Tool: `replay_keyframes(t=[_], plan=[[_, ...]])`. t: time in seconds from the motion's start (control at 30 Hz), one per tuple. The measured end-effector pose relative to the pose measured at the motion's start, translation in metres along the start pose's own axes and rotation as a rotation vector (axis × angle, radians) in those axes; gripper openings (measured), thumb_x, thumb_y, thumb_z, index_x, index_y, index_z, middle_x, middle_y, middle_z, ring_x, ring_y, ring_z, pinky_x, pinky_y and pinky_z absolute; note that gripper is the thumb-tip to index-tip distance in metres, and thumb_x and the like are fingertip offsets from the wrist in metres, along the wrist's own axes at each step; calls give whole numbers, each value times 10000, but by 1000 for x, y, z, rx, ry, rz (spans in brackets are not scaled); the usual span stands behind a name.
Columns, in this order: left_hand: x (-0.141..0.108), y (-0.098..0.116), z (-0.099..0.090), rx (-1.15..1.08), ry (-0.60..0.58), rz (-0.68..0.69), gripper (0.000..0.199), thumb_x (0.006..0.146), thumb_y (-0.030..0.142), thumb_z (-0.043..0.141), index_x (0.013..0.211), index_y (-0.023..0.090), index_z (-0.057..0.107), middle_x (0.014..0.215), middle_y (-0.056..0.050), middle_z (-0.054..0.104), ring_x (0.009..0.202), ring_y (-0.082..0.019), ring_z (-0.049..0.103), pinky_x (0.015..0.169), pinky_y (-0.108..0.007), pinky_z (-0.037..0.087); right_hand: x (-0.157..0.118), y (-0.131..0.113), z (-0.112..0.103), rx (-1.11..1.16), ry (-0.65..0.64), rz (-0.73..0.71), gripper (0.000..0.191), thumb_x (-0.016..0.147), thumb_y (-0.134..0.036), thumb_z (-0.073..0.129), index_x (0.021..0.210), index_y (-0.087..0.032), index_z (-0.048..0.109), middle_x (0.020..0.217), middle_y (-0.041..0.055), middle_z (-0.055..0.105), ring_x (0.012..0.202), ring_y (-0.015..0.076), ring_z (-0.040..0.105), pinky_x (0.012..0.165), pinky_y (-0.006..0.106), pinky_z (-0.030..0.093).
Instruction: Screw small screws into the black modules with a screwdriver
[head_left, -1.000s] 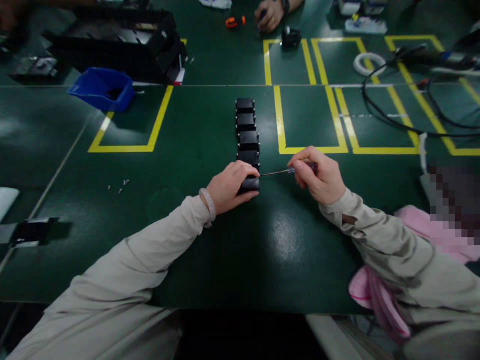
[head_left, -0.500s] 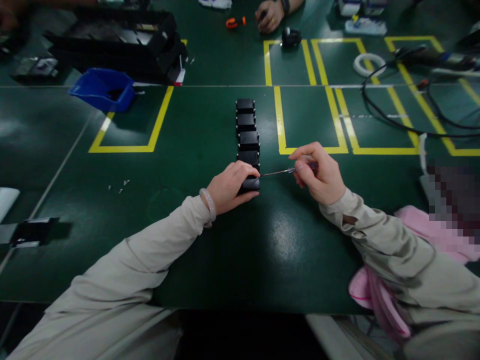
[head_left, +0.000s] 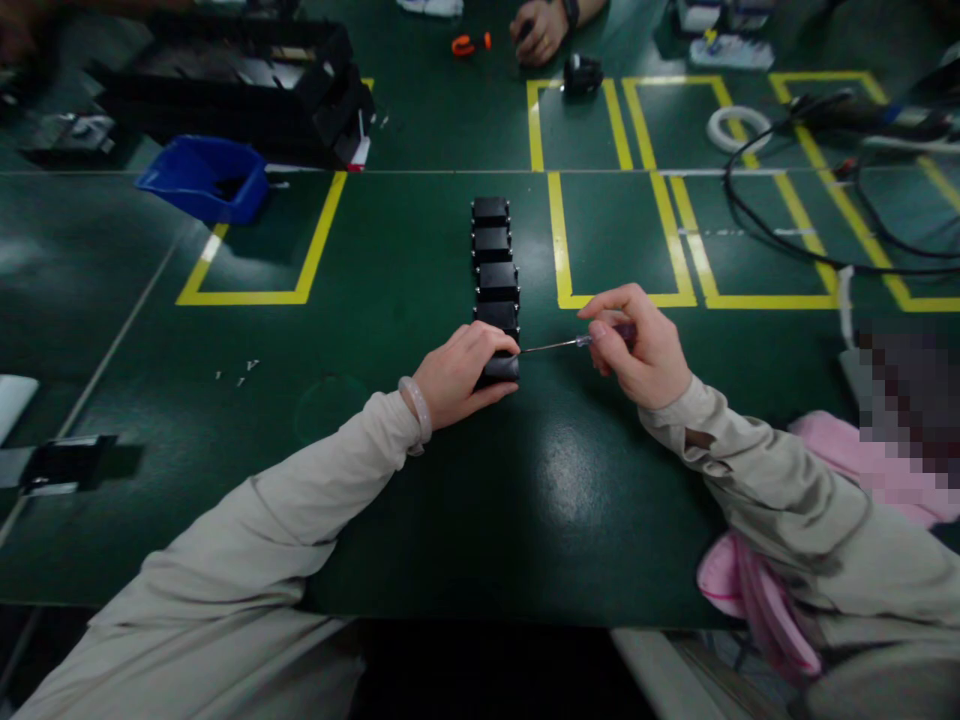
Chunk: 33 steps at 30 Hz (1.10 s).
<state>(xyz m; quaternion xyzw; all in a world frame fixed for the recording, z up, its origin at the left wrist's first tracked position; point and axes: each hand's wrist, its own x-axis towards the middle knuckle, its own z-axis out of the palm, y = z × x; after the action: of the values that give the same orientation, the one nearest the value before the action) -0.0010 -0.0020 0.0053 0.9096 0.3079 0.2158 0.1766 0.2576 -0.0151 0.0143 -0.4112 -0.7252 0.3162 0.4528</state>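
My left hand (head_left: pixel 459 375) is closed around the nearest black block (head_left: pixel 501 368), fingers on its far side and thumb on its near side. Beyond it, several similar black blocks (head_left: pixel 496 278) with small shiny bits at their corners form a line running away from me. In my right hand (head_left: pixel 639 345) is a screwdriver (head_left: pixel 551 346) with a clear purplish handle, held almost level and pointing left. Its tip reaches the right end of the held block, by my left fingertips; the exact contact point is too small to make out.
Several small screws (head_left: pixel 241 373) lie on the green table (head_left: pixel 420 520) at left. Farther back stand a blue bin (head_left: pixel 206 180) and black trays (head_left: pixel 240 90). Black cables (head_left: pixel 795 255) and a white ring (head_left: pixel 739 130) lie at right, pink cloth (head_left: pixel 761 600) nearby. Another person's hand (head_left: pixel 540 32) rests across the table.
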Motion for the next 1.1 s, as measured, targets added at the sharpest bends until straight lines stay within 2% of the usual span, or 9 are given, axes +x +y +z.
replay_keyframes(t=[0.33,0.73,1.1], plan=[[0,0,0,-2,-9,-16,305,901,309,616,1151,173,507,1148,-100,591,1098,-250,556,961,-431,483,1,-7,-1,-34,-18,17,151,960,-384,532,939,-237,554,625,-54,548,423,80,487,437,271,381],[0,0,0,-4,-8,-11,308,899,308,621,1151,171,507,1140,-97,596,1103,-246,556,966,-427,480,3,-6,-1,-90,-2,-43,125,955,-325,526,909,-215,562,682,-15,573,654,122,594,516,262,404],[0,0,1,15,5,4,309,903,310,618,1151,161,509,1130,-101,598,1089,-246,557,954,-425,488,2,-6,0,-78,-4,-43,109,957,-303,526,915,-212,568,713,-9,585,680,125,602,549,270,415]])
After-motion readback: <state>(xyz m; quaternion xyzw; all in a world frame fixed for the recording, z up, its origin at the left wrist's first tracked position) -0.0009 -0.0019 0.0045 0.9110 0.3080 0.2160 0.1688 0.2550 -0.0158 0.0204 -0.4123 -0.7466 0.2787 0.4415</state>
